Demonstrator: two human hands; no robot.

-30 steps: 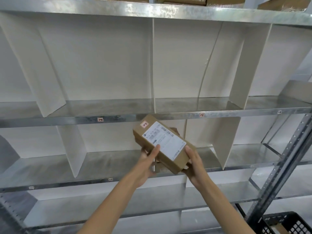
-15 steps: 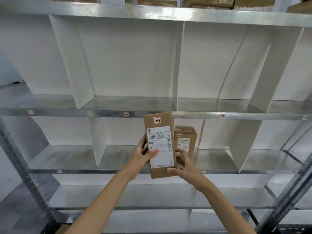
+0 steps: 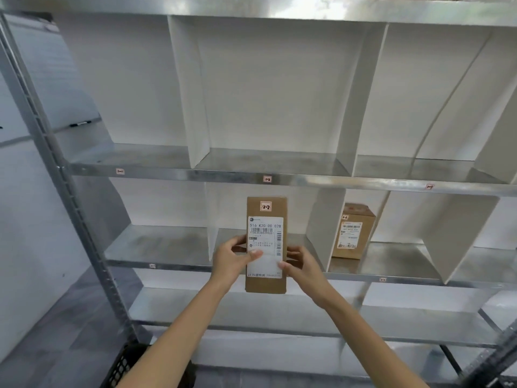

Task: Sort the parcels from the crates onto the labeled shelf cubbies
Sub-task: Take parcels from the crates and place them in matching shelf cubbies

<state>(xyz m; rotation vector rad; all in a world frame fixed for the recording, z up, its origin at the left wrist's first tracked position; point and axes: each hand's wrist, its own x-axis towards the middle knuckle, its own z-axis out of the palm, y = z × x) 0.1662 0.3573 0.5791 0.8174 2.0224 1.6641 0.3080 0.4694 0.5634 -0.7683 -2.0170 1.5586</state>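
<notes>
A black crate (image 3: 123,365) shows at the bottom edge beside the left forearm, and above it the left hand (image 3: 232,261) and right hand (image 3: 303,264) hold a tall brown parcel (image 3: 265,284) upright between them, fingers clamped on its two long sides with the thumbs lying across its white shipping label (image 3: 265,247). The parcel carries a small sticker (image 3: 265,206) reading 2-2 near its top and sits in front of the middle cubby of the metal shelf (image 3: 179,247), overlapping that shelf's front edge. Farther back, a second brown parcel (image 3: 353,233) stands upright inside the next cubby to the right, just beyond a white divider (image 3: 321,228).
</notes>
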